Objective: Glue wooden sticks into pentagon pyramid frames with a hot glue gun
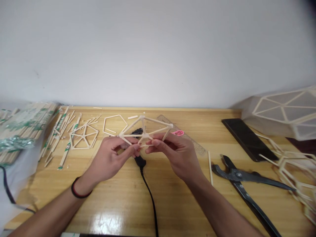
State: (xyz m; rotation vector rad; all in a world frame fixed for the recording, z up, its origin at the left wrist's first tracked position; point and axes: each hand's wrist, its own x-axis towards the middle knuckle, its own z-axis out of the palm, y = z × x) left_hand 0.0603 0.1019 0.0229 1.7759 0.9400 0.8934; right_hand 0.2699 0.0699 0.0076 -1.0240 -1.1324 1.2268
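Observation:
A pentagon-shaped frame of wooden sticks [156, 120], with spokes meeting at a centre joint, is held up above the table between both hands. My left hand [112, 156] pinches its near left side, thumb and fingers closed. My right hand [176, 149] grips the near right side the same way. Beneath the frame lies a black corded tool [140, 161], partly hidden by the hands and the frame. A clear ruler [195, 143] and a pink object [178, 133] are just behind my right hand.
At left lie a spoked pentagon [84, 135], a plain pentagon [103, 125], loose sticks [58, 138] and bagged chopsticks [29, 121]. To the right are large pliers [239, 176], a black phone [249, 140], a single stick [210, 168], stick frames [296, 171] and a covered stick structure [281, 110].

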